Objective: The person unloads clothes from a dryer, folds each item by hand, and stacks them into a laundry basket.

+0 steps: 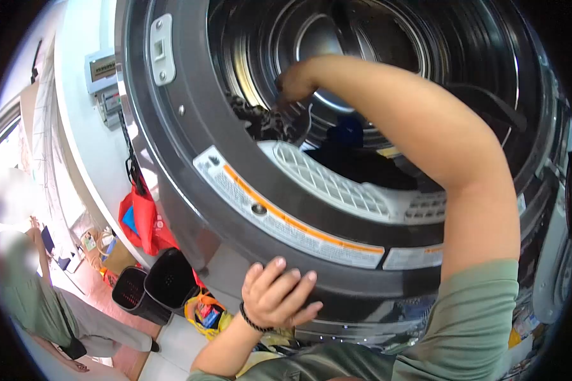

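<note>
My right arm reaches through the round opening of a dark grey dryer (197, 209) into its metal drum. Deep in shadow, my right hand (297, 81) is curled down onto a black-and-grey patterned cloth (267, 122) at the drum's left side; its fingertips are hard to see. Dark clothes (362, 162), one piece blue, lie lower in the drum, partly behind my forearm. My left hand (278, 292), with a dark braided band at the wrist, rests fingers apart against the dryer's front, under the label strip (292, 222).
A pale lint grille (330, 181) lines the opening's lower edge. The open door (556, 254) stands at right. At left are a hanging red bag (147, 219), black baskets (171, 279), a yellow bag (204, 314) and another person (35, 286).
</note>
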